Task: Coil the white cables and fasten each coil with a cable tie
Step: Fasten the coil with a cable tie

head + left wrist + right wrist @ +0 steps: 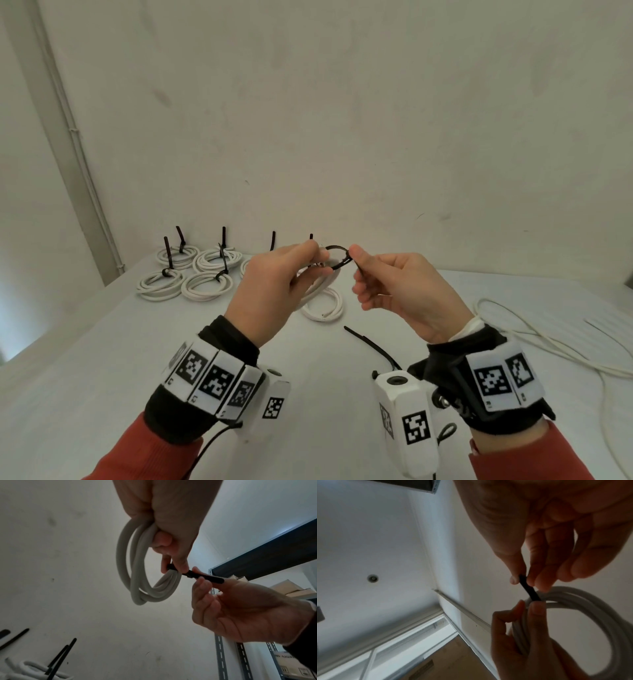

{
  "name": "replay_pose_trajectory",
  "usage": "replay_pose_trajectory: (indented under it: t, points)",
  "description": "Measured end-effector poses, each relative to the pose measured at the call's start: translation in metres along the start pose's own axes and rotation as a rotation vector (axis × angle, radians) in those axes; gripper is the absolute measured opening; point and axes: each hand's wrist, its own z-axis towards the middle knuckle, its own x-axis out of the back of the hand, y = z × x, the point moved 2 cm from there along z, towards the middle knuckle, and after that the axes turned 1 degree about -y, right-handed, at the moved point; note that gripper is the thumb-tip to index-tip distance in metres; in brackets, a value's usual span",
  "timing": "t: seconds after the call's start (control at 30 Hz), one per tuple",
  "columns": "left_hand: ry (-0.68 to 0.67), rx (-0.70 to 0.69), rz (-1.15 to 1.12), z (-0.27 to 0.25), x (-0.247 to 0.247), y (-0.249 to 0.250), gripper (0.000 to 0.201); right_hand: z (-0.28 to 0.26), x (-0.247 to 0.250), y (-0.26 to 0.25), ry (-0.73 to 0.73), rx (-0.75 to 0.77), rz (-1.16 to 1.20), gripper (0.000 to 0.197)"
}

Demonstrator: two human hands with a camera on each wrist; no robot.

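Observation:
My left hand (317,255) grips a coil of white cable (320,282) in its palm and pinches the head end of a black cable tie (337,255) looped round the coil. My right hand (356,258) pinches the tie's tail between thumb and fingers, just right of the loop. In the left wrist view the coil (137,574) hangs from the left hand (173,566), and the tie (197,575) runs across to the right hand (197,574). From the right wrist, the tie (529,589) spans from the right hand (523,580) down to the coil (590,608) held by the left hand (529,607).
Several tied white coils (191,274) with upright black tie tails lie at the back left of the white table (102,359). Another white coil (325,306) shows just below the hands. A spare black tie (373,346) lies near my right wrist. Loose white cable (548,339) trails at right.

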Motion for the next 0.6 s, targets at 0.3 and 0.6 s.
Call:
replay_pose_trajectory:
  t: [0.3,0.6]
  points:
    - [0.06,-0.059,0.034,0.0011,-0.0008,-0.0033,0.029,0.0006,-0.0047,0.0034,-0.148,-0.068,0.362,0.019]
    - [0.1,0.191,-0.151,0.0005,0.0026,-0.0079,0.016,-0.0016,-0.01,0.0013,-0.278,-0.018,0.381,0.035]
